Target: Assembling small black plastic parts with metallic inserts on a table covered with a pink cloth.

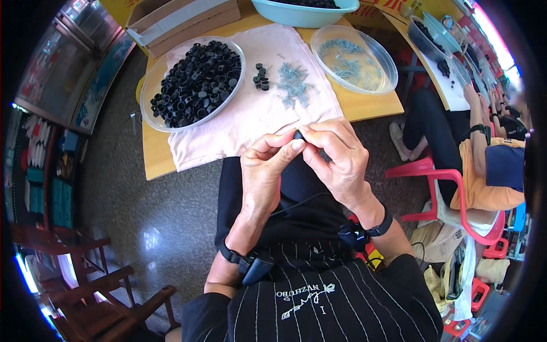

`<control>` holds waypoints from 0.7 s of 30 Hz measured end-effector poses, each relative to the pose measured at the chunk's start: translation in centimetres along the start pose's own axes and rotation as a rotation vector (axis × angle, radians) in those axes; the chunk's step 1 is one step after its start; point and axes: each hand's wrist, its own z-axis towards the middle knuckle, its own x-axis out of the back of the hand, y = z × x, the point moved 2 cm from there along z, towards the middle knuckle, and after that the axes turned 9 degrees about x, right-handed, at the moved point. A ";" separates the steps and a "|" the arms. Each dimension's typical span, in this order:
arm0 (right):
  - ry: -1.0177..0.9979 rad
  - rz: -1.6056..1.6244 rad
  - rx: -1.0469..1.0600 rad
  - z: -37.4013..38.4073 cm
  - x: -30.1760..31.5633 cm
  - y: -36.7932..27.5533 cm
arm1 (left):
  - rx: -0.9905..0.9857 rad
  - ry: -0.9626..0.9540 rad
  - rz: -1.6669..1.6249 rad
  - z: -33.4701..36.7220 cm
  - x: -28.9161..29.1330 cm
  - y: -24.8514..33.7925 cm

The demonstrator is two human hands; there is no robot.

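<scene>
Just past the table's near edge, my left hand (262, 168) and my right hand (337, 155) meet fingertip to fingertip. Both are closed in a pinch on a small black plastic part (298, 135), mostly covered by the fingers. Beyond them a pale pink cloth (228, 139) lies over the table. On it rest a heap of small silver screws (293, 85) and a little group of black plastic parts (261, 77). To the left, a clear round tray (146, 108) is heaped with black ring-like caps. A clear round tub (391, 80) at the right contains scattered screws.
A cardboard box (182, 23) and a light-blue basin (302, 16) stand at the table's far side. On the right, a person (484, 154) sits on a pink-and-white chair (464, 199) at another table (456, 100). Wooden chairs (108, 290) stand at the lower left.
</scene>
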 end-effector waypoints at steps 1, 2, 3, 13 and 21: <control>-0.018 0.014 -0.020 0.3 -0.1 0.1 | -0.014 0.024 0.031 0.2 0.1 0.1; -0.021 0.012 -0.017 0.7 0.1 0.5 | -0.027 0.045 0.061 0.6 0.2 0.2; -0.097 0.145 -0.158 1.3 0.0 1.4 | -0.032 0.067 0.110 1.1 0.2 0.5; -0.021 -0.238 -0.193 12.7 1.7 16.4 | -0.538 0.279 1.410 6.9 1.8 4.9; -0.018 -0.575 -0.201 14.9 -0.1 21.5 | -0.560 0.344 1.675 8.9 1.2 4.1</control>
